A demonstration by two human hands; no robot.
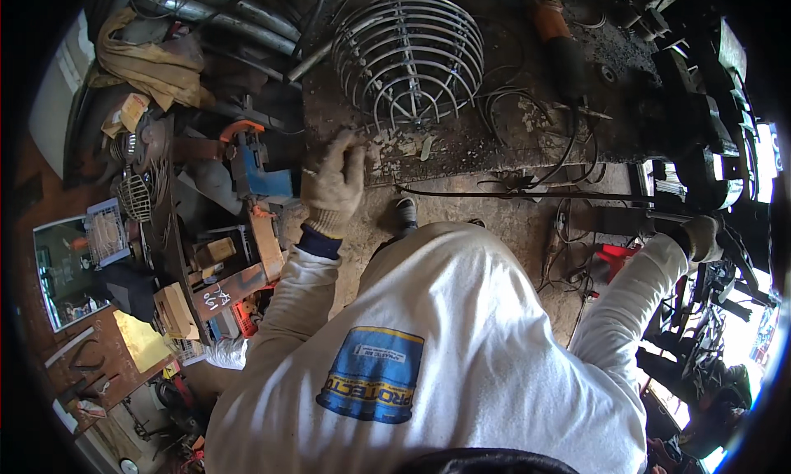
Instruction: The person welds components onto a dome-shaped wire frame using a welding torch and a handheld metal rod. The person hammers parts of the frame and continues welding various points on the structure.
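Observation:
My left hand (336, 185), in a light work glove, hovers at or rests on the front left edge of the dark workbench (461, 157). Its fingers are loosely stretched and hold nothing. Just beyond it stands a rounded cage of welded metal rings and ribs (409, 58). Far to the right, my right hand (702, 238), also gloved, reaches in beside dark metal parts. Its fingers are mostly hidden, so whether it grips anything does not show. A small pale strip (426, 147) lies on the bench before the cage.
An orange and black angle grinder (554, 29) lies at the back right, its cable (568, 144) trailing over the bench edge. Long metal pipes (235, 12) lie at the back left. Cluttered shelving with a blue tool (264, 169) stands left. A red object (614, 260) lies below right.

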